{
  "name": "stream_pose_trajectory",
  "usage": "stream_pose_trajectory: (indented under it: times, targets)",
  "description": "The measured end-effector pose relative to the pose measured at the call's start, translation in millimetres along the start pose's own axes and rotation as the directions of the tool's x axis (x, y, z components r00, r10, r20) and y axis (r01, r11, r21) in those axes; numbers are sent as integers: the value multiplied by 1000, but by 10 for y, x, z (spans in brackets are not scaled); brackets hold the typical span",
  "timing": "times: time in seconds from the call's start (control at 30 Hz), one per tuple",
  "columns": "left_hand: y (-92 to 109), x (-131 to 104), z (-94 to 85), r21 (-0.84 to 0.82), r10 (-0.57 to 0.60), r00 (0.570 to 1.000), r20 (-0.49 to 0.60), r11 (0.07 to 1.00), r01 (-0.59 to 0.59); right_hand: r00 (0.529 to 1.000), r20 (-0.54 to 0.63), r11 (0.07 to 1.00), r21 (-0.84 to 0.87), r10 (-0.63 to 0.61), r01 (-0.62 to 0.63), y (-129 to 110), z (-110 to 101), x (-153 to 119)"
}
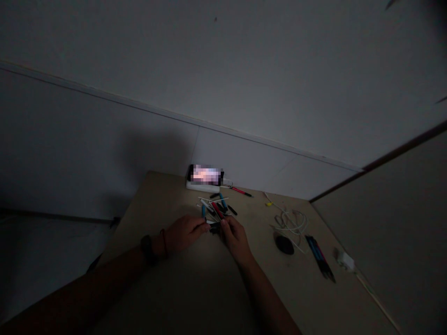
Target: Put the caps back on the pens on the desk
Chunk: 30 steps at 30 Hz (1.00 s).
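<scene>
Close together over a pile of pen parts (217,208), both my hands are closed in a pinch. My left hand (186,232), with a dark band and a red cord at the wrist, grips one end of a small dark pen part (214,224). The other end is in the fingers of my right hand (235,237). Poor light hides exactly how this piece is made up. Red, blue and black barrels and thin white refills lie loosely in the pile just beyond my fingertips. Some are partly covered by my hands.
A lit phone (206,175) leans on a white box (202,187) by the wall. Beside it lies a red and black pen (240,191). To the right are a coiled white cable (291,222), a black mouse (284,244), several pens (319,258) and a white plug (345,260).
</scene>
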<state>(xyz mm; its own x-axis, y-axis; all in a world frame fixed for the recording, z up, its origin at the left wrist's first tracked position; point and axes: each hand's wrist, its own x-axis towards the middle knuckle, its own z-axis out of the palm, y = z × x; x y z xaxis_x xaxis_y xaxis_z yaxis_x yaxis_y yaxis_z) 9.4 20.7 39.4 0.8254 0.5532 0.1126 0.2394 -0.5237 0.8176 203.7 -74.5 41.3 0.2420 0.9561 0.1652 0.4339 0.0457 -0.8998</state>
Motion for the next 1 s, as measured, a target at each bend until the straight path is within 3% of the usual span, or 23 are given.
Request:
stream_pose_trajectory:
  times: [0.23, 0.67, 1.0]
  targets:
    - [1, 10, 21, -71, 5, 997, -83, 997, -11, 1000, -1, 1000, 5, 4, -4, 34, -20, 21]
    - [-18, 16, 14, 32, 10, 997, -73, 999, -7, 999, -10, 993, 102, 54, -52, 47, -1, 25]
    - [15, 5, 11, -86, -33, 995, -95, 996, 25, 999, -7, 983, 182, 37, -35, 26, -12, 34]
